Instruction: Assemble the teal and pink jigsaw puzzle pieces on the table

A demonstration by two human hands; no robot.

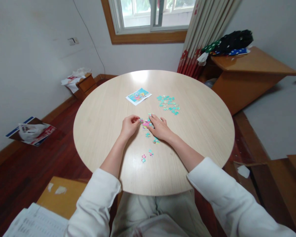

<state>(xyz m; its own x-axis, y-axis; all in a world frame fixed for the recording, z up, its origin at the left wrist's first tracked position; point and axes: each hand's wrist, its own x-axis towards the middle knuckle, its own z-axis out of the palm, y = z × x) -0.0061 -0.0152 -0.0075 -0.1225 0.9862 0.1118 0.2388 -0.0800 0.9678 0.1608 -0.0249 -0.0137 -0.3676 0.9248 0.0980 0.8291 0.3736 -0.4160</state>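
A small patch of joined jigsaw pieces (pixel 146 124), pink and multicoloured, lies on the round table between my hands. My left hand (pixel 130 125) pinches a small jigsaw piece (pixel 141 120) at the patch's left edge. Spread over the patch's right side, my right hand (pixel 160 127) rests with fingers stretched out, hiding part of it. Just below the patch sits a single teal piece (pixel 147 135). More pieces (pixel 156 141) lie under my right wrist. Nearer to me are a pink and teal pair (pixel 143 158) and another small piece (pixel 151 152).
On the pale round table (pixel 96 131), a colourful picture sheet (pixel 138 96) lies beyond my hands. A loose spread of teal pieces (pixel 169 104) is to its right. A wooden desk (pixel 256 62) bearing cloths stands at the right, and a wooden stool (pixel 61 194) at the lower left.
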